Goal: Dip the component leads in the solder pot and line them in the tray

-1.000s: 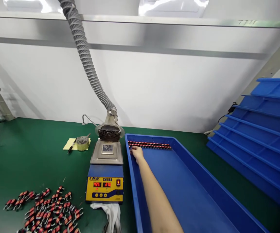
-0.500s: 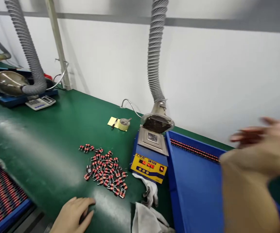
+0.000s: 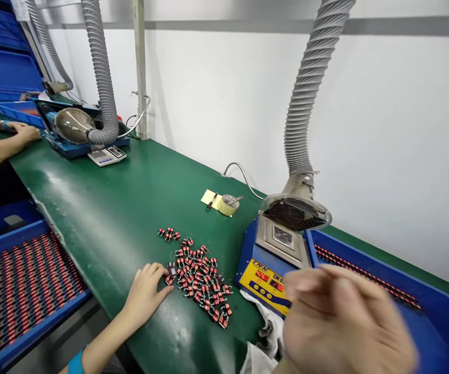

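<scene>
My left hand (image 3: 146,291) rests low over the green bench at the left edge of a loose pile of small red-and-black coil parts (image 3: 199,278). Its fingertips reach the outermost pieces, and the thumb stands apart from the fingers. In front of the solder pot (image 3: 265,283), with its yellow panel and red digits, my right hand (image 3: 349,322) hangs in the air. Motion smears it; the fingers look curled, and I cannot make out anything in them. It hides part of the pot and of the blue tray (image 3: 415,327) behind it.
A fume hood (image 3: 296,212) on a grey hose hangs over the pot. White gloves (image 3: 271,324) lie before it. Yellow notes with a pen and tape roll (image 3: 228,205) sit behind the pile. Left are a tray of parts (image 3: 29,291), a calculator (image 3: 106,155) and another person's hands (image 3: 24,134).
The view has swung left, bringing another person's arms into sight. My left hand has moved up to the pile's edge. My right hand has come from the far right to before the pot.
</scene>
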Motion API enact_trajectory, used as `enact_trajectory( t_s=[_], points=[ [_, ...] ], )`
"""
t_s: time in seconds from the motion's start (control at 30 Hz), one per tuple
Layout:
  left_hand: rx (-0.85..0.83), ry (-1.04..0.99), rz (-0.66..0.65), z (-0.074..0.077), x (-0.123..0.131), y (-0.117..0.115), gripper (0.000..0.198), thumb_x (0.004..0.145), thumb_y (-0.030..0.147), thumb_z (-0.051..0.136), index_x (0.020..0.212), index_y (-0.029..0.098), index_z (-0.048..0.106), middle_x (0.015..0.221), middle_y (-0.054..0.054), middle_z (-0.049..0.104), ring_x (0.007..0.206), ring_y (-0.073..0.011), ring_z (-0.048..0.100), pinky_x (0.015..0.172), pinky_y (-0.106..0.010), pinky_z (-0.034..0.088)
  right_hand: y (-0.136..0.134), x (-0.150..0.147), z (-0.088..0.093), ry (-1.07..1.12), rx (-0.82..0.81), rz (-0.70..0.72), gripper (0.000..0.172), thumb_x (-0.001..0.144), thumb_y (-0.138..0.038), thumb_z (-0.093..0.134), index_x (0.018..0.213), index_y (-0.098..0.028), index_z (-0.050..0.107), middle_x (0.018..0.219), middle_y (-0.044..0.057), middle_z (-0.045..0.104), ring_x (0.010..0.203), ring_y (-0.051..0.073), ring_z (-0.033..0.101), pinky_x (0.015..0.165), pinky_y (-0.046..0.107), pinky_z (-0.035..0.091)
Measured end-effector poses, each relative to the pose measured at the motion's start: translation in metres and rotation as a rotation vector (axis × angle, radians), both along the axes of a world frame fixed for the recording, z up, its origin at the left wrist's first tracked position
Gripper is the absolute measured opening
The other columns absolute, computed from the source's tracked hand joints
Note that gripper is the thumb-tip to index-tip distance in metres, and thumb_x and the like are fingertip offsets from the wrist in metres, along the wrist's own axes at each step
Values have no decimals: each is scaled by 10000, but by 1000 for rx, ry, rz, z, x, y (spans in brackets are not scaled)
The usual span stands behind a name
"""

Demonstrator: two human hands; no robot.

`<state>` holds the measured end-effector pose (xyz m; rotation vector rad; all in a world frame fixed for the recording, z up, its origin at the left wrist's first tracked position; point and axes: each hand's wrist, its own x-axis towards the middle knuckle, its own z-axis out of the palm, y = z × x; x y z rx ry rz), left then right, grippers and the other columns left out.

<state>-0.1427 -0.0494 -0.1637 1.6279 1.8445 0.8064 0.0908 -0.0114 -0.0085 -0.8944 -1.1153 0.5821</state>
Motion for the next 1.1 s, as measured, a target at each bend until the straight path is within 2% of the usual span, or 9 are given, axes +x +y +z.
enact_trajectory(
  t_s=[0.13,0.23,0.4,0.5,0.6,0.7,0.83,0.93,1.1],
  points=[
    [12,-145,-63,23,0,3,149,862,286,556,947,194,637,983,-71,660,919,-255,583,861,-422,454,10,-15,-12,-269,-212,383,175,891,-380,617,876,-240,722,695,19,674,635,145,612,589,247,482],
    [80,-262,-178,62,5,16,195,891,311,538,1019,205,640,1037,-66,648,994,-224,584,915,-343,460,22,-19,-27,-359,-364,518,289,888,-477,593,908,-220,724,760,39,688,678,164,616,630,271,506],
    [230,-485,-528,136,37,52,235,896,261,548,1105,242,654,1236,-65,572,1208,-220,497,1063,-332,370,28,-25,-36,39,-439,662,358,853,-545,626,960,-219,727,858,44,683,741,161,613,587,244,520],
    [274,-529,-710,158,61,69,291,900,225,539,1162,259,662,1320,-73,542,1266,-230,472,1088,-358,360,25,-18,-31,393,-425,705,291,804,-500,715,897,-227,753,800,18,693,686,119,617,606,207,522],
    [252,-631,-719,162,84,79,375,871,211,588,1234,277,649,1356,-61,574,1294,-237,479,1099,-361,369,25,-3,-27,617,-413,684,238,714,-415,824,885,-259,764,781,-10,706,672,86,629,649,175,534],
    [198,-828,-610,157,104,85,330,842,250,655,1167,276,703,1263,-48,666,1223,-239,557,1066,-341,416,29,7,-28,666,-381,616,207,690,-362,851,863,-287,766,832,-21,718,721,78,647,688,163,543],
    [132,-1161,-410,149,122,90,141,728,265,795,840,179,804,910,-84,774,895,-213,688,795,-246,541,35,4,-33,540,-306,479,163,710,-326,841,840,-267,763,856,-3,724,810,106,664,748,184,548],
    [121,-1317,-258,146,126,92,183,665,325,860,728,166,795,681,-57,751,671,-149,670,617,-188,528,35,-8,-35,499,-312,431,194,676,-342,861,812,-247,760,843,8,730,787,117,663,729,198,551],
    [275,-1513,-66,150,111,94,292,579,501,890,683,262,758,650,48,724,711,-105,679,804,-198,551,29,-21,-29,554,-343,446,220,640,-339,882,767,-226,742,819,3,725,742,116,661,721,203,543]
  ],
)
